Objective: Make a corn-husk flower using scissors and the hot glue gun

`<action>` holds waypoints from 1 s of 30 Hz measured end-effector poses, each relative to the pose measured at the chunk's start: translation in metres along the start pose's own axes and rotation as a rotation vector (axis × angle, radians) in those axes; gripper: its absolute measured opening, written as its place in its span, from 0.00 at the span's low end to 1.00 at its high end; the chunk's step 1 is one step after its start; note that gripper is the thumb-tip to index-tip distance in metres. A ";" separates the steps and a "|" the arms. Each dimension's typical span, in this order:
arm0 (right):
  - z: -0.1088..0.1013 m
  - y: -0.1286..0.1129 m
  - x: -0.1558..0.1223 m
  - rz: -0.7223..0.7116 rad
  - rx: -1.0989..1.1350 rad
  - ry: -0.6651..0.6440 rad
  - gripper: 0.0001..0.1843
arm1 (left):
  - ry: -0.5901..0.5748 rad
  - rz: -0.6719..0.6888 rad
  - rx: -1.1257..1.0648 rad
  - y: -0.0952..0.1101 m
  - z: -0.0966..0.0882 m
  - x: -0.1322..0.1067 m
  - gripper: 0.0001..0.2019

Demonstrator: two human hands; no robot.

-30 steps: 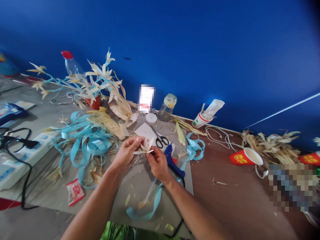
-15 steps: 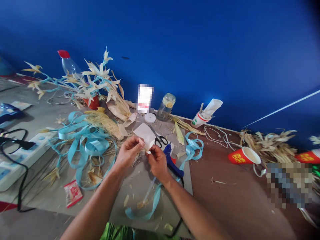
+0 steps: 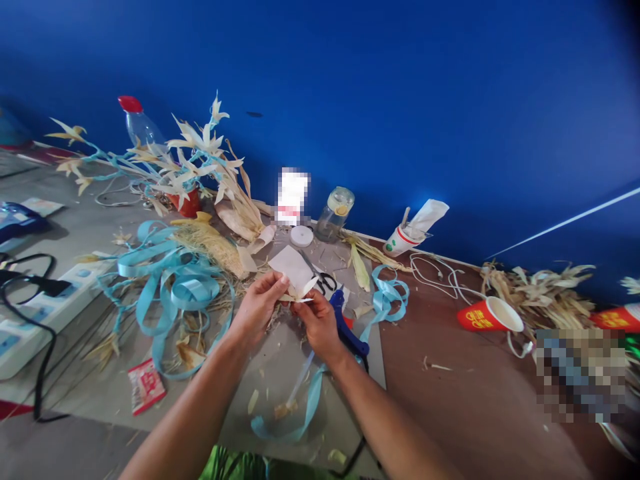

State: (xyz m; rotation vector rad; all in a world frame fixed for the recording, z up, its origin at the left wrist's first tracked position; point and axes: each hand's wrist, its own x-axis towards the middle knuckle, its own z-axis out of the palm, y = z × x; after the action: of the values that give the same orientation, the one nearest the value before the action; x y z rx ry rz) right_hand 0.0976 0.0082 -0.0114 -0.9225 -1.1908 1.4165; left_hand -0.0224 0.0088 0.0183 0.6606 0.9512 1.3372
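Note:
Between my two hands is a small pale corn-husk flower (image 3: 301,291), its pointed petals spread out. My left hand (image 3: 263,303) pinches its left side with thumb and fingers. My right hand (image 3: 320,323) is closed on its lower right side, and the fingers hide its base. Just beyond lies a white sheet of paper (image 3: 291,267), with black-handled scissors (image 3: 327,285) at its right. A blue glue gun (image 3: 349,327) rests beside my right hand. Light-blue ribbon (image 3: 313,400) trails on the grey mat below my wrists.
Left are a heap of blue ribbon (image 3: 195,293), a power strip (image 3: 45,313) and a red packet (image 3: 146,385). Husk flowers on blue stems (image 3: 200,143) stand in a red cup (image 3: 187,203). Behind are a glass jar (image 3: 336,213) and a paper cup (image 3: 400,241); a red cup (image 3: 490,315) lies right.
The husk petals now spread out visibly between my hands, where they were bunched before. My left fingers have shifted slightly and my right hand has turned a little. Both still grip the piece.

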 end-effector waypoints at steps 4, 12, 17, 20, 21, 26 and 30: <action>-0.001 0.003 0.001 0.003 0.063 0.006 0.09 | -0.085 0.044 0.054 0.005 0.000 -0.001 0.12; 0.001 0.002 0.001 0.048 0.151 0.017 0.09 | 0.000 0.060 0.301 0.008 0.003 -0.003 0.11; 0.000 0.004 0.002 0.097 0.187 0.039 0.09 | 0.070 0.133 0.479 0.007 0.006 -0.004 0.12; -0.002 0.008 0.003 0.097 0.198 0.028 0.08 | 0.064 0.152 0.584 0.007 0.004 -0.004 0.11; -0.003 0.009 0.003 0.100 0.199 0.027 0.07 | 0.049 0.143 0.603 0.007 0.004 -0.004 0.11; -0.001 0.006 0.003 0.109 0.178 0.041 0.08 | -0.005 0.177 0.698 0.010 0.002 -0.004 0.09; 0.002 -0.002 0.001 0.106 0.104 0.053 0.09 | 0.028 0.112 0.669 0.009 0.003 -0.004 0.11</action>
State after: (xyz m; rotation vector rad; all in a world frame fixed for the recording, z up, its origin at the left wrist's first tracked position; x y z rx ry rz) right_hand 0.0957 0.0092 -0.0091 -0.9562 -1.0321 1.5148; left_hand -0.0241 0.0065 0.0286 1.2164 1.4175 1.1145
